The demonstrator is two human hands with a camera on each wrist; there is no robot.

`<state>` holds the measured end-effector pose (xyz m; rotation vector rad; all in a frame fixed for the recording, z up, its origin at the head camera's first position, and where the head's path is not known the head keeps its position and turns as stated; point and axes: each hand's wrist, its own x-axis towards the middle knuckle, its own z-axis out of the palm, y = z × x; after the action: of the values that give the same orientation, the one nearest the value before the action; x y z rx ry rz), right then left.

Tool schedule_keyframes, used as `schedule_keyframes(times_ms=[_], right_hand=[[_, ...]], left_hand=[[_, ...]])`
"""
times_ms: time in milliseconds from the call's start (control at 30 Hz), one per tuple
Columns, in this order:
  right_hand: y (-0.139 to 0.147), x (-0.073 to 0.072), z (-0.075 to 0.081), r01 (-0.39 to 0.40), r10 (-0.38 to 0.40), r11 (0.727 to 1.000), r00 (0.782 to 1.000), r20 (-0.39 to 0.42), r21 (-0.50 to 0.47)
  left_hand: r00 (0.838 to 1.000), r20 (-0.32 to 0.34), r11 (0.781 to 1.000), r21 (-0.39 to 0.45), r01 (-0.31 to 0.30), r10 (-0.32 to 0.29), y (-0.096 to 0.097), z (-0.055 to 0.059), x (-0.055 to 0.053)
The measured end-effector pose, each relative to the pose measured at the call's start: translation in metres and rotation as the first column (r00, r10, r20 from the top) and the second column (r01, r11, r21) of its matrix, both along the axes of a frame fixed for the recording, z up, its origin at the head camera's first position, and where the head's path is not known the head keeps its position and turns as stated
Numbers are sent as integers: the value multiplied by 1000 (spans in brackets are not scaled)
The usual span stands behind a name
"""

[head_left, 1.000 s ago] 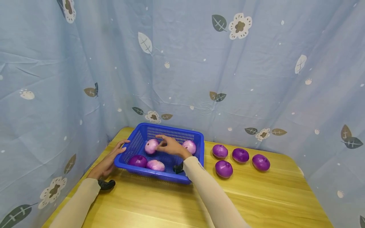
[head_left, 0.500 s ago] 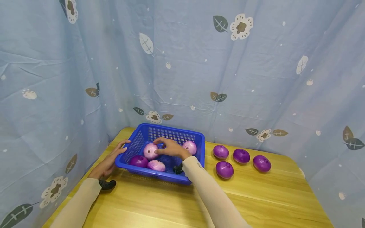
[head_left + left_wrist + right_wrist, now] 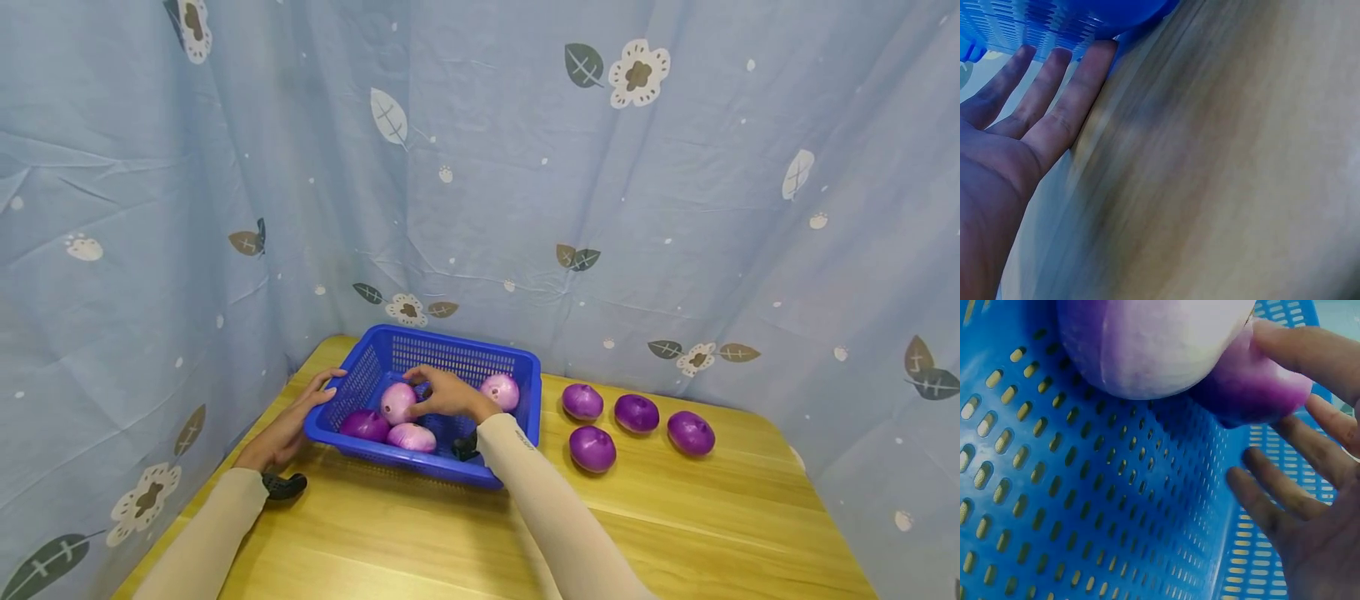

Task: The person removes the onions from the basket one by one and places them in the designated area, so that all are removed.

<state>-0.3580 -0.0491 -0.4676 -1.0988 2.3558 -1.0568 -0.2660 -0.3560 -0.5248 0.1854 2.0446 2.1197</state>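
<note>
Currently, the onion (image 3: 397,403) sits in the basket (image 3: 450,472), pinched between the right hand's (image 3: 447,393) thumb and fingertips. Centre the pinch, clear of the neighbouring onion (image 3: 412,437) near the thumb. Brace the basket where the left hand's (image 3: 287,423) spread fingers touch.

Head view bright; glare spots on purple onions (image 3: 592,451) right of right grip (image 3: 447,393). Left wrist dim; bench (image 3: 1210,162) blurred beside left grip (image 3: 1010,156).

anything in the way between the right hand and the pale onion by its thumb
Nothing visible: the right hand pinches that onion directly. A dark onion and another pale onion lie on its near side, outside the grip.
</note>
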Motion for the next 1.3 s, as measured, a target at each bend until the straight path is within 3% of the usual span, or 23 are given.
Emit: schedule_keyframes(times_ms=[167, 300, 433, 600, 833, 1067, 1167, 1300], right_hand=[[-4, 1, -1, -80, 80, 997, 997, -15, -12], [-6, 5, 0, -181, 184, 982, 982, 40, -57], [-7, 6, 0, -205, 205, 979, 979, 0, -11], [-4, 3, -1, -94, 109, 989, 986, -127, 114], [1, 4, -2, 47, -23, 980, 992, -127, 193], [4, 6, -2, 211, -191, 962, 974, -124, 171], [5, 6, -3, 229, -211, 960, 970, -119, 163], [5, 4, -3, 195, -176, 967, 976, -125, 163]], left_hand=[[1000, -7, 1000, 5, 9, -9, 0, 0, -1], [1000, -1, 1000, 17, 15, -15, 0, 0, -1], [1000, -1, 1000, 17, 13, -13, -1, 0, -2], [1000, 0, 1000, 10, -1, 1, 0, 1, -2], [1000, 1, 1000, 3, 0, 0, 1, 1, 0], [1000, -13, 1000, 8, 7, -7, 1, 0, -1], [1000, -15, 1000, 8, 12, -12, 1, 0, -1], [1000, -14, 1000, 8, 14, -14, 1, 1, 0]])
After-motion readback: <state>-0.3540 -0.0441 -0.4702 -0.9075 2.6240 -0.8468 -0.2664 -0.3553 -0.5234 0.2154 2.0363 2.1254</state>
